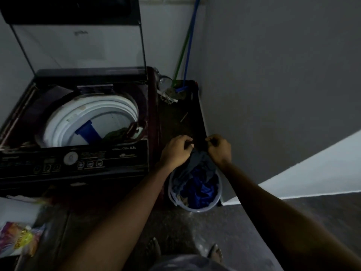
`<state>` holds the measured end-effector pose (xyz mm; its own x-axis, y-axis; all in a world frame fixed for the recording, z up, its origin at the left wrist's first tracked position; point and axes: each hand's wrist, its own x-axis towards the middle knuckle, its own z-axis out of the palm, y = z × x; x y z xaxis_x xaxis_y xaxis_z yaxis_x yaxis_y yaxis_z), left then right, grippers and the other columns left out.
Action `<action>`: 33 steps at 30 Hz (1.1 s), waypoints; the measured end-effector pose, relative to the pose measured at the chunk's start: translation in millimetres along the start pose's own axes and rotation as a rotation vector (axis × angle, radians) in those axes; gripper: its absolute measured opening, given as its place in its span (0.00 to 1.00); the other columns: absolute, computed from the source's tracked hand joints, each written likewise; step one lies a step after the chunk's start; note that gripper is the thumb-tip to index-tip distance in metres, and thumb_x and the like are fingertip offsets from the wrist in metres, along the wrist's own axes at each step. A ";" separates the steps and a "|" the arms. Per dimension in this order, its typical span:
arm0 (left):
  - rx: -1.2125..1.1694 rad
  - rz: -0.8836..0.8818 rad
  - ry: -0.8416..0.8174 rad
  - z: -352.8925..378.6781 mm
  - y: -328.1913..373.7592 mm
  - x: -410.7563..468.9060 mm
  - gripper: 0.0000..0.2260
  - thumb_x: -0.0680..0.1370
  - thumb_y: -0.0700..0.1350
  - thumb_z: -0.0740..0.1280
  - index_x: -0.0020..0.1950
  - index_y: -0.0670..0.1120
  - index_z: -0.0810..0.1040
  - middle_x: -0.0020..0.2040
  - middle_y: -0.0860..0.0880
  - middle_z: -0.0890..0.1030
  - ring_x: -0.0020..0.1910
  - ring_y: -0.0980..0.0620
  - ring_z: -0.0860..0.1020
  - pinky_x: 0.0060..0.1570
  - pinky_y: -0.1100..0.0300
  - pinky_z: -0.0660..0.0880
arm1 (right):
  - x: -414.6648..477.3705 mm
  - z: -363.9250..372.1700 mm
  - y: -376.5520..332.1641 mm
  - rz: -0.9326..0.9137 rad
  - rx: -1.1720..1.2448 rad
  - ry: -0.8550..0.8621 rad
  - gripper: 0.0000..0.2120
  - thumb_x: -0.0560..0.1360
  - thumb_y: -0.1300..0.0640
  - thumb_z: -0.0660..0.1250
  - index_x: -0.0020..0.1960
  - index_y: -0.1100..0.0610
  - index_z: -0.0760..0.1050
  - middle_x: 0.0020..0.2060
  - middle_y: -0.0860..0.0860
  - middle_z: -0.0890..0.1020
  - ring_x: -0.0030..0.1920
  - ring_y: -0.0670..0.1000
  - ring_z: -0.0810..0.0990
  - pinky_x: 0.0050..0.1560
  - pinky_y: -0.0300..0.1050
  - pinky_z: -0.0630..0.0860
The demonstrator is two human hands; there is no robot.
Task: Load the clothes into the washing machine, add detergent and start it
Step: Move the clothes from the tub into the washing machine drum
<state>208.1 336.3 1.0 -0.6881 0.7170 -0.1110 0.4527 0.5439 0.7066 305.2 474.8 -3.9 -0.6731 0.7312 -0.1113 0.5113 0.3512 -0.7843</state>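
Note:
A dark top-loading washing machine (pixel 74 159) stands at the left with its lid (pixel 78 36) raised. Its white drum (pixel 89 122) holds a green garment (pixel 115 133) beside a blue agitator (pixel 88 132). To the right, on the floor, a pale bucket (pixel 195 209) holds blue and grey clothes (pixel 197 184). My left hand (pixel 175 151) and my right hand (pixel 218 149) each grip the top edge of a dark grey garment (pixel 199 157) just above the bucket. A colourful detergent packet (pixel 19 239) lies at the lower left.
A grey wall (pixel 273 85) closes in on the right. A green-handled (pixel 181 47) and a blue-handled (pixel 190 45) cleaning tool lean in the corner behind a dark narrow floor strip (pixel 181 118). My feet (pixel 154 247) stand on the dark floor.

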 end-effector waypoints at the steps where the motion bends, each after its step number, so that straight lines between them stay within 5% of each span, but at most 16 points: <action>1: -0.010 -0.014 -0.010 9.6 -0.4 -0.7 0.14 0.82 0.50 0.63 0.66 0.48 0.76 0.64 0.49 0.77 0.62 0.48 0.76 0.58 0.54 0.75 | -1.5 -2.5 10.4 0.012 -0.006 -0.002 0.11 0.76 0.65 0.62 0.53 0.58 0.79 0.47 0.50 0.80 0.47 0.47 0.76 0.47 0.35 0.70; 9: -0.110 -0.188 -0.058 86.3 -37.7 20.3 0.14 0.82 0.44 0.64 0.67 0.43 0.75 0.66 0.46 0.77 0.65 0.47 0.75 0.56 0.62 0.69 | 11.8 3.7 104.6 0.085 -0.104 -0.059 0.08 0.78 0.58 0.63 0.53 0.57 0.80 0.49 0.54 0.83 0.49 0.53 0.80 0.45 0.37 0.68; 17: -0.061 -0.460 -0.082 193.6 -138.5 61.3 0.14 0.81 0.44 0.64 0.66 0.43 0.76 0.63 0.42 0.79 0.60 0.42 0.77 0.54 0.53 0.76 | 52.5 57.0 211.9 0.134 -0.121 -0.074 0.08 0.77 0.58 0.64 0.53 0.56 0.80 0.46 0.49 0.82 0.45 0.47 0.78 0.43 0.35 0.69; 21: -0.112 -0.494 -0.073 256.7 -199.2 79.9 0.16 0.78 0.39 0.67 0.66 0.42 0.76 0.70 0.42 0.74 0.66 0.40 0.74 0.63 0.50 0.74 | 67.2 100.0 276.2 0.153 -0.096 -0.095 0.08 0.77 0.59 0.64 0.52 0.55 0.80 0.46 0.49 0.82 0.47 0.50 0.80 0.45 0.38 0.72; 27: -0.050 -0.524 -0.023 349.2 -308.7 99.3 0.39 0.66 0.60 0.67 0.76 0.62 0.59 0.75 0.52 0.67 0.72 0.42 0.68 0.69 0.39 0.67 | 75.6 146.1 335.7 0.152 -0.026 -0.194 0.08 0.78 0.62 0.64 0.54 0.58 0.79 0.45 0.48 0.80 0.41 0.43 0.76 0.38 0.25 0.69; 31: 0.142 -0.622 -0.068 333.0 -273.3 90.2 0.20 0.81 0.50 0.61 0.73 0.50 0.69 0.74 0.44 0.69 0.73 0.40 0.66 0.73 0.44 0.56 | 79.8 159.3 350.2 0.144 0.010 -0.242 0.08 0.77 0.64 0.64 0.54 0.57 0.79 0.46 0.48 0.81 0.46 0.46 0.79 0.38 0.21 0.69; 33: 0.102 -0.616 -0.015 325.5 -261.9 85.1 0.19 0.83 0.48 0.57 0.74 0.50 0.69 0.76 0.44 0.67 0.74 0.40 0.63 0.74 0.44 0.53 | 78.2 157.9 348.9 0.147 0.005 -0.269 0.10 0.77 0.66 0.63 0.56 0.59 0.78 0.47 0.49 0.80 0.47 0.46 0.77 0.38 0.20 0.68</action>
<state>215.6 396.7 -421.0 -0.8322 0.2640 -0.4875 0.0277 0.8981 0.4390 346.6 562.2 -382.7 -0.7099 0.5924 -0.3810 0.6114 0.2498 -0.7508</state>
